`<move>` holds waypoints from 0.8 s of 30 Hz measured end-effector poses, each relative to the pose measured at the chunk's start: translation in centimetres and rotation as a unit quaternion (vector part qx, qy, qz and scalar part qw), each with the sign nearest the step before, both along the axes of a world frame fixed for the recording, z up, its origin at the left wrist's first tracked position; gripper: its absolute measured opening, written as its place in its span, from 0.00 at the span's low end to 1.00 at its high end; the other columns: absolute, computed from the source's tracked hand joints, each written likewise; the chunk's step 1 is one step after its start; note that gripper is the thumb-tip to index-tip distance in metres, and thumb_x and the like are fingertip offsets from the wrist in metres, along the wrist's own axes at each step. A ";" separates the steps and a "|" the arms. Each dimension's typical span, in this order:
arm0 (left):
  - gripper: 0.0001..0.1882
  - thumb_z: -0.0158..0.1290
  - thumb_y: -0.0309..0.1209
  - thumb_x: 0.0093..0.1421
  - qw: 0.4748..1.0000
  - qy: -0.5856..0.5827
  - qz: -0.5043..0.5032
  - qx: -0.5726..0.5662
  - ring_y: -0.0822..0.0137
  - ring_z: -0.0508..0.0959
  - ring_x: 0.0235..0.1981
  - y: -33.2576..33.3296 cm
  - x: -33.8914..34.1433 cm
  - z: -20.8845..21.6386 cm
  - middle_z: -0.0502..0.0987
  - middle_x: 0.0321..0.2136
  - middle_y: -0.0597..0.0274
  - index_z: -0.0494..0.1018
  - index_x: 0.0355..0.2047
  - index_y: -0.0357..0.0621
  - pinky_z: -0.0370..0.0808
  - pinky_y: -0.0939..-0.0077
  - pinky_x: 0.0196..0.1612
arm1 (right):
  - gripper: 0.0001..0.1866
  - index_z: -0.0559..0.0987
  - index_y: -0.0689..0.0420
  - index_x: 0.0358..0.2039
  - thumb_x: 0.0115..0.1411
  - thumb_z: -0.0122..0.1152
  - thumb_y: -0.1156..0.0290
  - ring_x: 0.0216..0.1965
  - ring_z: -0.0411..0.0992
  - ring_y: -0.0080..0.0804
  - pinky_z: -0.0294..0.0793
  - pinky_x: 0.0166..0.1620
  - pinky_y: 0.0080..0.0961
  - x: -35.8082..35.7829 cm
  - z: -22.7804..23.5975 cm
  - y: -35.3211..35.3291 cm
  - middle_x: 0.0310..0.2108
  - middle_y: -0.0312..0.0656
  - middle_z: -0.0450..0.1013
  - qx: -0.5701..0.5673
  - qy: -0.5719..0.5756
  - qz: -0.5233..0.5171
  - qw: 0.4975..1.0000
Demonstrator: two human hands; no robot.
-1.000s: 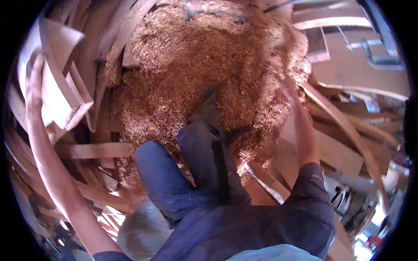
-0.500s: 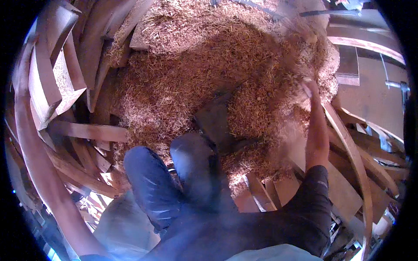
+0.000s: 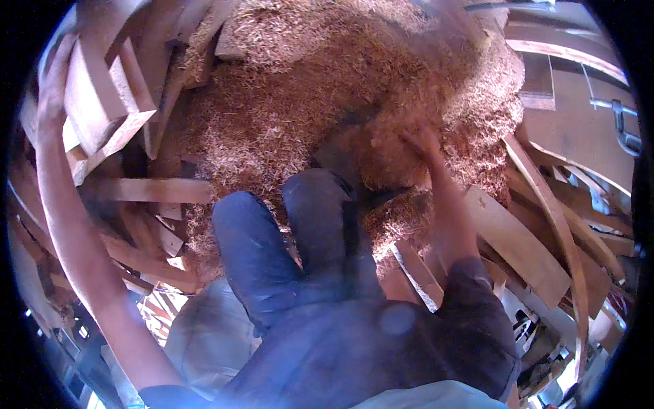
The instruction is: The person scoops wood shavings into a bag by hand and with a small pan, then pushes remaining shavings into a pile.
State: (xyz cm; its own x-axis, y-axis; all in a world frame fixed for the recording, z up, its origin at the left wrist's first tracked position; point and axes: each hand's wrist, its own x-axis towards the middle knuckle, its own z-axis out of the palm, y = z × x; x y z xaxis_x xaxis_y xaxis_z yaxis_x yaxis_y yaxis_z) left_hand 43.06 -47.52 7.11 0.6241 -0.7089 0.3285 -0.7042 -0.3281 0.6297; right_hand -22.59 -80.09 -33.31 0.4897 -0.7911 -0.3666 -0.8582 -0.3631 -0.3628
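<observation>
A large heap of wood shavings (image 3: 259,116) spreads in front of my bent knees. My right hand (image 3: 424,144) is low over the heap's right side, touching the shavings; its fingers look stretched out, though motion smears them. Just left of it lies a dark brown patch (image 3: 335,151), its kind unclear, partly covered by shavings. Loose shavings blur around the hand. My left hand (image 3: 54,82) rests at the far left against stacked wooden boards (image 3: 95,95); its fingers are too indistinct to tell whether they grip a board.
A wooden plank (image 3: 157,190) juts toward the heap from the left. Several boards (image 3: 521,249) and a long curved strip (image 3: 555,235) lean at the right. A metal clamp (image 3: 621,126) hangs at the far right. A pale bag-like thing (image 3: 211,341) lies at lower left.
My right hand has swept left and nearer through the shavings, toward the dark patch. My left hand stays at the boards. The whole view has shifted slightly.
</observation>
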 end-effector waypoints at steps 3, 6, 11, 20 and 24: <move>0.25 0.50 0.46 0.66 0.998 0.056 0.006 -0.032 0.66 0.71 0.55 -0.4 -0.1 -1.3 0.72 0.55 0.59 0.72 0.56 0.41 0.61 0.75 0.62 | 0.45 0.67 0.55 0.62 0.49 0.66 0.40 0.55 0.70 0.56 0.68 0.58 0.42 2.1 2.5 3.5 0.53 0.57 0.72 0.093 -0.016 0.017 0.995; 0.26 0.51 0.47 0.65 0.998 0.046 0.008 -0.045 0.66 0.73 0.53 -1.7 -2.0 -1.6 0.73 0.53 0.59 0.72 0.56 0.41 0.65 0.75 0.59 | 0.45 0.67 0.59 0.62 0.52 0.65 0.41 0.55 0.70 0.52 0.68 0.58 0.41 1.8 2.6 4.5 0.53 0.56 0.72 0.098 -0.045 0.098 0.989; 0.26 0.50 0.47 0.66 0.999 0.035 0.039 -0.004 0.66 0.73 0.51 -1.6 -2.1 -0.7 0.75 0.52 0.59 0.71 0.57 0.41 0.67 0.75 0.57 | 0.35 0.70 0.62 0.58 0.56 0.67 0.53 0.44 0.75 0.41 0.74 0.49 0.33 -0.2 2.4 11.0 0.44 0.49 0.76 0.037 -0.176 -0.088 0.980; 0.29 0.48 0.52 0.64 0.996 -0.038 0.072 0.020 0.58 0.72 0.53 -2.3 -4.0 -0.4 0.73 0.53 0.53 0.73 0.55 0.44 0.63 0.71 0.60 | 0.17 0.78 0.62 0.43 0.60 0.64 0.62 0.29 0.75 0.36 0.76 0.34 0.33 -2.2 0.4 28.0 0.32 0.46 0.76 0.480 -0.444 -0.587 0.479; 0.31 0.50 0.55 0.61 0.995 0.012 0.094 0.023 0.58 0.71 0.54 -2.6 -4.2 -0.3 0.71 0.55 0.51 0.73 0.56 0.45 0.62 0.69 0.61 | 0.22 0.77 0.66 0.47 0.57 0.64 0.63 0.32 0.77 0.40 0.78 0.35 0.39 -0.2 -2.0 28.2 0.37 0.53 0.77 0.482 -0.351 -0.581 0.554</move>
State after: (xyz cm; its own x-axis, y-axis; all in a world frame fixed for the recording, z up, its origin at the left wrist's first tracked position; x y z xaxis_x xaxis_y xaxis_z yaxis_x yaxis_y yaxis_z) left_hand 38.89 -50.15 6.82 0.7544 -0.5928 0.2818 -0.6126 -0.4817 0.6267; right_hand -22.75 -51.87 -35.35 0.1448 -0.3246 -0.9347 0.1658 0.9393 -0.3005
